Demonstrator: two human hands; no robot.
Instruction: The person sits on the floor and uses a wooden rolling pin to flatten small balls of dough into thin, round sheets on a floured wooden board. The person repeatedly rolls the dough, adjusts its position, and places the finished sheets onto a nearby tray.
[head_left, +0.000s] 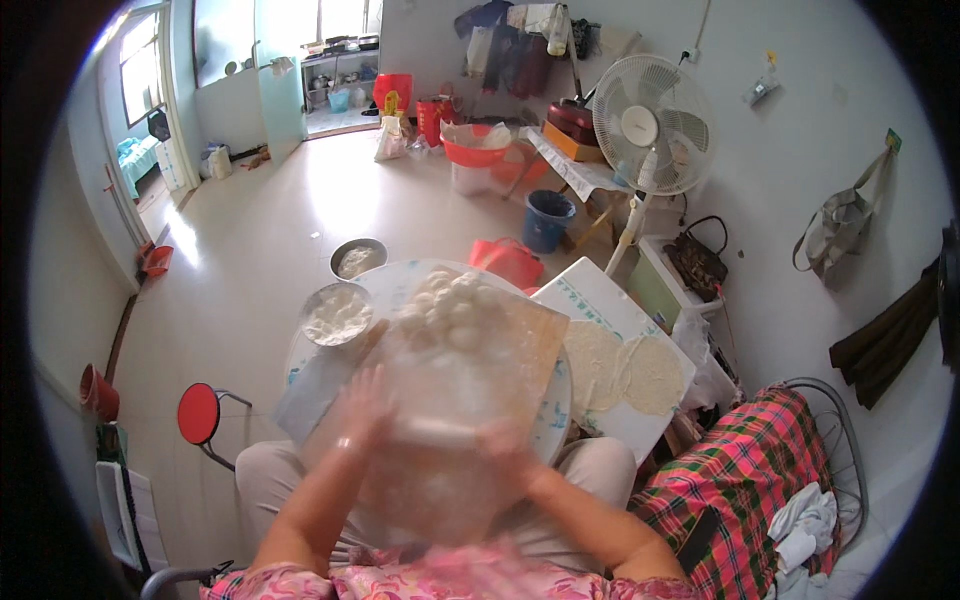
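My left hand (369, 403) is blurred, its fingers pointing forward over the left side of a floured wooden board (549, 337). On the board's right my right hand (511, 448) is blurred too, by the end of a pale roll-shaped thing (435, 431). Blur hides whether that is dough or a rolling pin, and whether either hand grips it. Beyond it a heap of round dough balls (454, 311) lies at the board's far end. A steel bowl of flour (337, 315) stands on the round table (296, 349), left of the board. Thin flat dough rounds (652, 373) lie at right.
A white foam box lid (574, 289) carries the dough rounds. Past the table sits another bowl holding dough (358, 259). A pedestal fan (651, 127), a blue bucket (548, 220) and a red stool (199, 414) stand around. Plaid cloth (739, 480) covers a chair at right.
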